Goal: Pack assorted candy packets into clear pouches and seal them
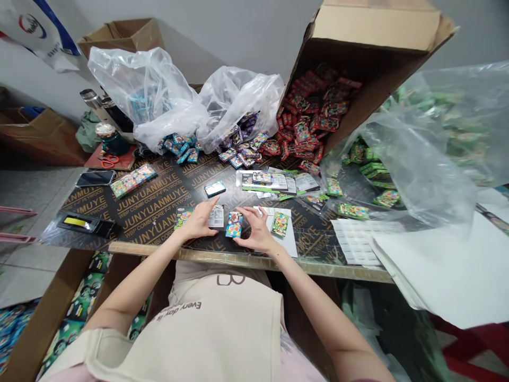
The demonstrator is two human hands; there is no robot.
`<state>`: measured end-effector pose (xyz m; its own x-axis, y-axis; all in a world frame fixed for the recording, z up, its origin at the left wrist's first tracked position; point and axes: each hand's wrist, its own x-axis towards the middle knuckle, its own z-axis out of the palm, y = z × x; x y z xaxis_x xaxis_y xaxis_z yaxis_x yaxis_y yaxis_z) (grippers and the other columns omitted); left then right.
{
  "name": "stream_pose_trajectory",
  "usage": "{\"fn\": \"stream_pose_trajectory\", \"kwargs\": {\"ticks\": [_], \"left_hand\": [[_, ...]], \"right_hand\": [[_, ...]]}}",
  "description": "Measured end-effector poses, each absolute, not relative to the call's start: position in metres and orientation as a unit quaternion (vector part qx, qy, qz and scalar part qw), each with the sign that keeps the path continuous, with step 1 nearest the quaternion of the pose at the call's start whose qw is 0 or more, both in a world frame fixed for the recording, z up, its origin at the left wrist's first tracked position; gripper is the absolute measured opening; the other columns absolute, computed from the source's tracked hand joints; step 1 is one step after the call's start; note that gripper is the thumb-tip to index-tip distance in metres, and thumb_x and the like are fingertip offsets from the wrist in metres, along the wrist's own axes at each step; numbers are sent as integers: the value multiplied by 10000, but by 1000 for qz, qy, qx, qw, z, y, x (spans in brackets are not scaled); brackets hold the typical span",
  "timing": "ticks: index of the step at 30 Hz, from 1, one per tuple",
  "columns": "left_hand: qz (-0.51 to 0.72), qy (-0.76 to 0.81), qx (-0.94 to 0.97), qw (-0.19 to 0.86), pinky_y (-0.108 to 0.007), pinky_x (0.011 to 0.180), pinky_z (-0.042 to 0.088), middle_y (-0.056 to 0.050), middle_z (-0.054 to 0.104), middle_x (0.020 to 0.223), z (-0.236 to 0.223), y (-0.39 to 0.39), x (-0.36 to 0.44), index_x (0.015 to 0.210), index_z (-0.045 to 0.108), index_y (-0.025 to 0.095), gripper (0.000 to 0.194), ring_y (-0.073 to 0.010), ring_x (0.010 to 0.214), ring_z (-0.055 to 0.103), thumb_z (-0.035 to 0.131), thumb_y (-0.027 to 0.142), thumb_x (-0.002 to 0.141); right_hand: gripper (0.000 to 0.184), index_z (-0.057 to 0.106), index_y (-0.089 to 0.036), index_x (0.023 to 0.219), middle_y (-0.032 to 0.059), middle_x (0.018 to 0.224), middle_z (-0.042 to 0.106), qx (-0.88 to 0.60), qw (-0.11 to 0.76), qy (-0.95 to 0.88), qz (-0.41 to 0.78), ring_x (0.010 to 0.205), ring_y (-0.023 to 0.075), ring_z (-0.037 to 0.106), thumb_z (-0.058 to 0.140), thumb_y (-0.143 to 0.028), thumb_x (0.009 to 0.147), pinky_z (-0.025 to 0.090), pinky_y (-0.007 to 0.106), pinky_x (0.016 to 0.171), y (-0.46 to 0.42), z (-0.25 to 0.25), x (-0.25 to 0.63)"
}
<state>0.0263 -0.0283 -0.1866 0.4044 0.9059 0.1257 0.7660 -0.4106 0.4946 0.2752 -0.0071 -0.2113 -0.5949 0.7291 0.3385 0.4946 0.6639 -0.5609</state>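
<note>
My left hand [201, 218] lies across a flat printed package [217, 217], with thumb and fingers curved around its long edges. The package shows a grey barcode panel at the right and a green picture at the left. My right hand [254, 229] grips a small blue printed box [234, 224] by its right side, between thumb and fingertips. A green small box [280, 224] lies on white paper [291, 241] right of that hand. Beyond my hands another small blue-edged box [215, 189] lies on the dark plywood table [159, 223].
Blue boxes [185, 147], purple boxes [242, 151] and red boxes [304, 127] spill from bags and a carton [374, 32] at the back. Flat packages [278, 182] lie mid-table. Green boxes [376, 172] are at the right. A phone [95, 179] and scissors [108, 161] lie left.
</note>
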Motion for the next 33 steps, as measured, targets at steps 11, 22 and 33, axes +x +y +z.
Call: {"fn": "stream_pose_trajectory", "kwargs": {"ticks": [11,22,33], "left_hand": [[183,477,821,254,-421,1011,373,-137,511,1275,-181,-34,35,1513,100,182,1123,-297,1143,493,756,277,606],[250,537,770,239,-425,1054,358,-133,507,1297,-192,-34,42,1513,50,170,1156,-289,1185,496,753,274,602],[88,530,826,170,-461,961,395,-136,498,1247,-202,-25,53,1464,313,250,914,-319,1135,474,731,285,652]], "right_hand": [[845,367,-256,1405,96,1288,589,-315,254,-883,237,1238,319,474,711,-387,645,81,563,1101,2,-196,281],[798,264,-262,1450,98,1258,607,-396,367,-809,233,1280,294,441,647,-488,787,153,538,1109,-13,-213,274],[643,474,-184,1345,176,1451,402,-578,319,-740,127,1315,386,339,637,-352,745,285,577,999,112,-230,298]]}}
